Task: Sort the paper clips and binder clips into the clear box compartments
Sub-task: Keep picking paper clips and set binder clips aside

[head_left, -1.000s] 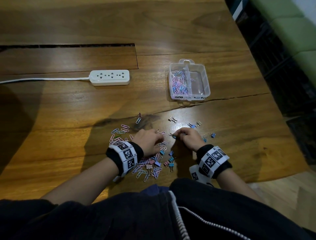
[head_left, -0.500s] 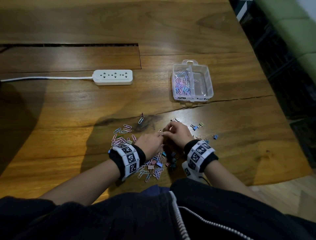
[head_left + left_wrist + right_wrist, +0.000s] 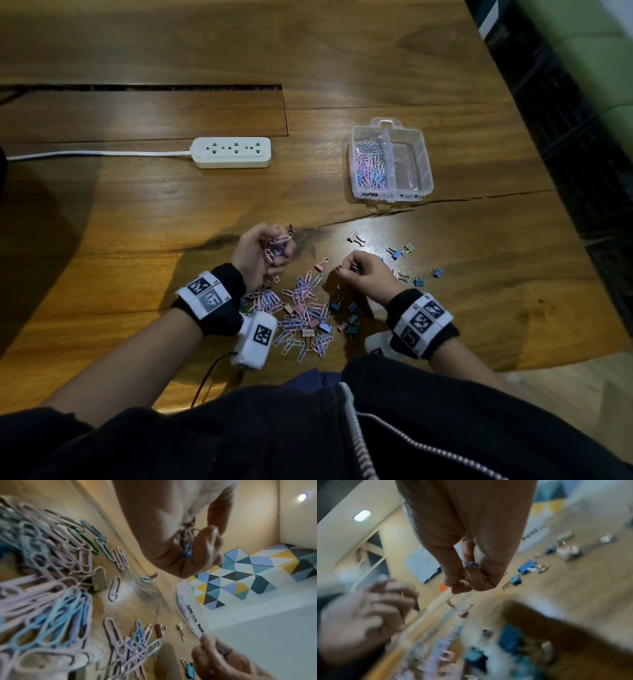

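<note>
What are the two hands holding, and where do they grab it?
The left hand grips a bunch of paper clips in its curled fingers. The right hand pinches something small at its fingertips; it cannot be told what.

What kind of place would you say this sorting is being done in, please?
Probably an office or meeting room: a large wooden table with a cable hatch, a white power strip on it, and a wall panel of coloured triangles.

The clear box sits on the table right of the power strip, paper clips in its left compartment. Nearer the person lies the mixed clip pile; binder clips seemingly scatter to its right.
</note>
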### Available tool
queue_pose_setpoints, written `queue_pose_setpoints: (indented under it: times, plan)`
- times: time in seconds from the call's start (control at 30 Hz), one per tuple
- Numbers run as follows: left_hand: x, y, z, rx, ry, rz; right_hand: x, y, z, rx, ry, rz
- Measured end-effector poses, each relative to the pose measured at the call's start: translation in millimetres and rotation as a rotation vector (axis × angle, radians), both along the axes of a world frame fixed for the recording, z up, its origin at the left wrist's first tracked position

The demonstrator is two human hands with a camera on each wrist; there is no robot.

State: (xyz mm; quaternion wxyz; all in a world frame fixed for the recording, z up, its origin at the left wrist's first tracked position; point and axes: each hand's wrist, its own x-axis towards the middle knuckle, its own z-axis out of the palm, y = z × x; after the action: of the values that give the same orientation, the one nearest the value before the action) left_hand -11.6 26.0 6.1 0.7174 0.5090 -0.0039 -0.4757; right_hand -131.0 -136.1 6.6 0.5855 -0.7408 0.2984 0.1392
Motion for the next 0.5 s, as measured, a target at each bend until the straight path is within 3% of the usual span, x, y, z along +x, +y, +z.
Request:
queue_pose_setpoints:
  times: [0.07,0.1,0.23,0.33,0.43,0.5]
  plan:
    - [6.6,1.4,-1.4,0.061,-0.041,0.014,-2.2,2.2,2.1,0.260,-0.052,-0.128]
    - [10.1,2.5,-3.3,0.093,-0.067,0.011,-1.3,3.7,3.2,0.300,-0.032,-0.122]
    - [22.7,4.2,-5.2,0.192,-0.145,-0.020,11.9,16.2,4.2,0.165,0.145,0.063]
    - [25.8,-0.4,-4.4,0.417,-0.220,-0.071,18.3,17.8,-3.3,0.036,0.140,0.037]
    - [24.5,-8.7,-10.6,0.793,-0.586,-0.211,18.9,10.7,-5.3,-0.026,0.081,-0.103]
    - [22.5,-14.3,-14.8,0.992,-0.828,-0.323,16.0,8.6,-4.0,0.088,0.054,-0.216]
